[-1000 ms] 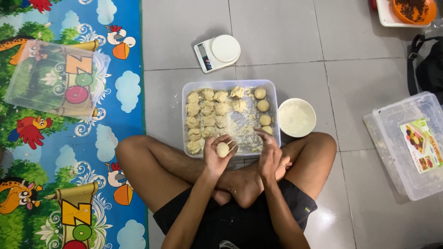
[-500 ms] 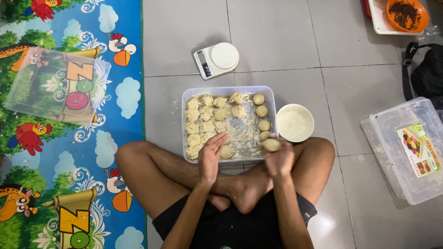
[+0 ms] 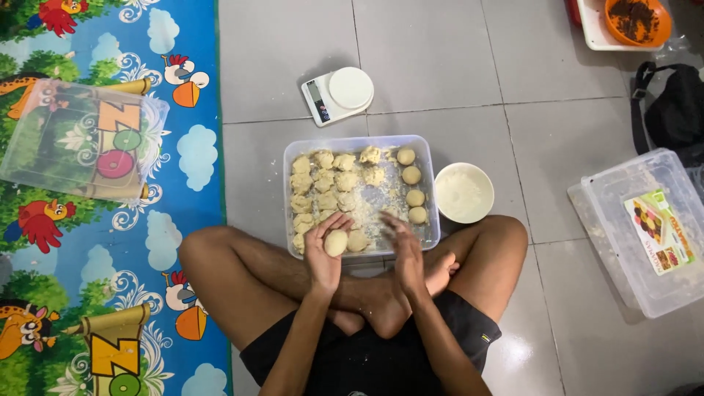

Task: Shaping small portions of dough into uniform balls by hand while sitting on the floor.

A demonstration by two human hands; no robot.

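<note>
Over on the far left I've got a bright cartoon play mat (image 3: 110,220) covering the floor, with a clear plastic lid (image 3: 81,139) lying flat on top of it. Moving right onto the grey tiles, a small white kitchen scale (image 3: 337,94) sits just beyond the clear tub (image 3: 433,191), which is parked right in front of the crossed legs. That tub has rough dough lumps (image 3: 323,187) bunched in its left half and a column of smooth rolled balls (image 3: 412,187) running down its right side, plus loose flour scattered across the bottom. At the near edge of the tub the left hand (image 3: 323,253) is palm up, fingers loosely curled around a dough ball (image 3: 336,243) that rests in it, so it's cupping the ball rather than squeezing it. Just to the right, the right hand (image 3: 402,248) is blurred, fingers stretched out fairly flat, nothing in it as far as I can see, hovering over the tub's near right corner and apart from the ball. Touching the tub's right wall is a white bowl (image 3: 463,193) of flour. Further right there's a second clear container (image 3: 645,227) with a colourful label inside, a black bag (image 3: 671,110) beyond it, and an orange bowl (image 3: 636,20) of something dark at the far right corner.
</note>
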